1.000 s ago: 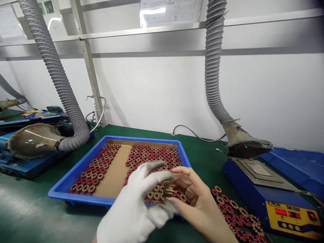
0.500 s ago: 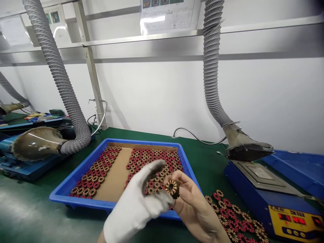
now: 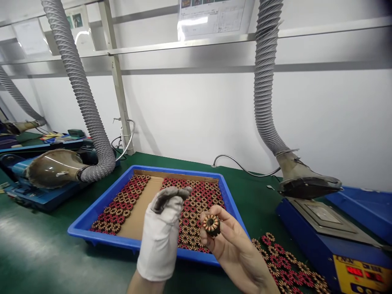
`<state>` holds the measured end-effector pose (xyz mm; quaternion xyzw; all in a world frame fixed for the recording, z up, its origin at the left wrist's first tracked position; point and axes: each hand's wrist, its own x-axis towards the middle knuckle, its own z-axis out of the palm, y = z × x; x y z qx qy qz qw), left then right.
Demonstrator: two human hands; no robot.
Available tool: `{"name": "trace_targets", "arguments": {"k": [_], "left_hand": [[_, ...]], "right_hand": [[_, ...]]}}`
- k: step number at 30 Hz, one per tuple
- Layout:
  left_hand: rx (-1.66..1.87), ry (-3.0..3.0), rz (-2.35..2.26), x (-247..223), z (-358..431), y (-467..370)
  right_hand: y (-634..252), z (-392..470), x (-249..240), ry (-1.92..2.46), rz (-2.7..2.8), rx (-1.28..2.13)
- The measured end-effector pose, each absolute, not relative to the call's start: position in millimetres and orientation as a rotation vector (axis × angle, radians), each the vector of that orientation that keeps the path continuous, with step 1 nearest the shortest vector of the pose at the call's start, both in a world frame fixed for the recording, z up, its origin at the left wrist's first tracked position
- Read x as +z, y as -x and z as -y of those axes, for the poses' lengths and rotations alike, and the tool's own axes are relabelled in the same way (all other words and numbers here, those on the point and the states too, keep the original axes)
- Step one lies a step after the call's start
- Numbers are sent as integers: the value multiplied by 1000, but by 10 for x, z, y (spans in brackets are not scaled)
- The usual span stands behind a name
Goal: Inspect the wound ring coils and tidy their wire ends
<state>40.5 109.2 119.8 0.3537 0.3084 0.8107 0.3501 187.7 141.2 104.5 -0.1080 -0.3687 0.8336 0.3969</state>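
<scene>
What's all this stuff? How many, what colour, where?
Held stator core: 1, copper and black, right hand
Other stator cores: many, red or copper, in the tray, right tabletop
Tray: 1, blue, centre
Cardboard liner: 1, brown, inside it
Table: 1, green, underneath
Plate unit with display: 1, blue and yellow, right
Bin: 1, blue, far right
Hoses: 3, grey, two left, one right
Hoods: 3, brownish, on hose ends
Machine: 1, blue, left
Sheets: 3, white, top
Post: 1, pale, left
Left hand: 1, white glove, dark fingers, over tray
Right hand: 1, bare, beside it
</scene>
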Motion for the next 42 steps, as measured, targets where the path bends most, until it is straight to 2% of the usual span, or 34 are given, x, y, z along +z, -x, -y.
{"name": "trace_targets", "arguments": {"k": [3,8,11,15,20,23,28,36,42], "left_hand": [[1862,-1277,-929,1218,-1052,-343],[1550,-1484,-1121,1314,-969,-400],[1487,-1581,-1450,1254,-1017,-179],[1266,-1492,-2005,897,-1243,435],[673,-1423,-2369,332,-1622,1000],[466,-1420,-2415,136,-1799,1097],[350,-1502,-2400,12,-1879,1173],[12,-1584,-2338,-54,-1737,1313],[-90,-1745,-2271,9,-1748,1215]], "right_hand": [[-1888,-1420,1040,311,893,2096],[-1852,-1420,1024,392,1005,2012],[-1869,-1451,1061,425,1137,1886],[-1985,-1528,1149,429,1121,1731],[-2093,-1546,1185,414,1131,1676],[-2087,-1519,1161,425,1183,1683],[-2063,-1504,1119,444,1216,1662],[-2112,-1515,1095,406,1262,1644],[-2107,-1524,1083,380,1312,1627]]}}
